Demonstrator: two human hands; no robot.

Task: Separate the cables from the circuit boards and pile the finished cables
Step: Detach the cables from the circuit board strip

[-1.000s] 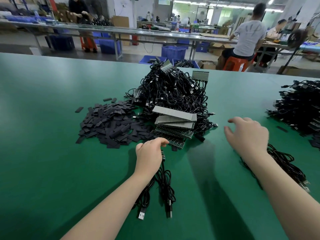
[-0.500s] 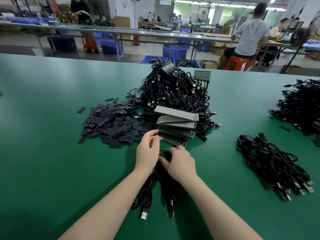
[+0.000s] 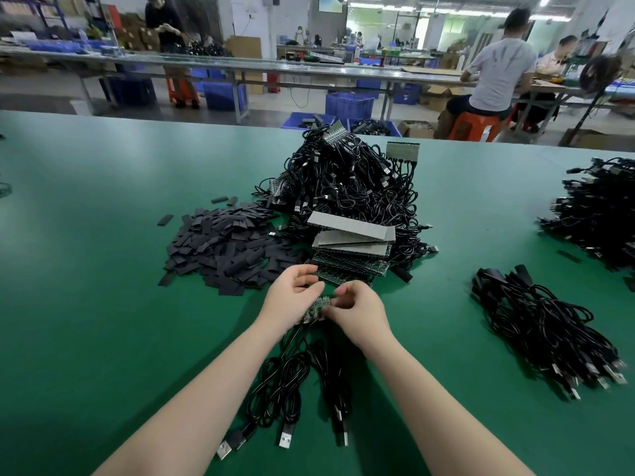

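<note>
Both hands met at frame centre over green tabletop (image 3: 103, 338). Left hand (image 3: 292, 297) gripped small circuit board (image 3: 318, 305) by left end, fingers curled round it. Right hand (image 3: 357, 314) pinched at board's right end, probably at cable joint. Board's long axis ran left-right; attached cables (image 3: 292, 383) trailed toward lower frame. Finished cable pile (image 3: 536, 331) lay right, nearer right hand.
</note>
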